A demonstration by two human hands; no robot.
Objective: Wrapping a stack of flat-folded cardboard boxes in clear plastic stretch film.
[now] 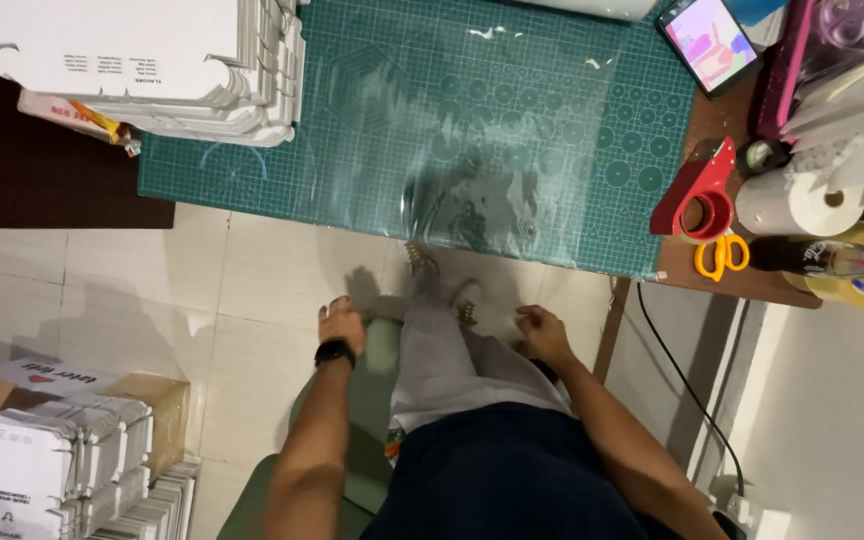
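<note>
While hands seemingly grip it, seat below

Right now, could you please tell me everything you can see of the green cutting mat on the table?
The green cutting mat is a large, flat rectangular sheet, apparently rubbery plastic, printed with a pale grid, circles and hexagon outlines. It lies flat on the brown table, its near edge along the table's edge. A clear glossy plastic film covers its middle and right part, giving glare. A stack of flat white cardboard boxes rests on its far left corner, and a red tape dispenser overlaps its right edge. Neither hand touches it.
</note>
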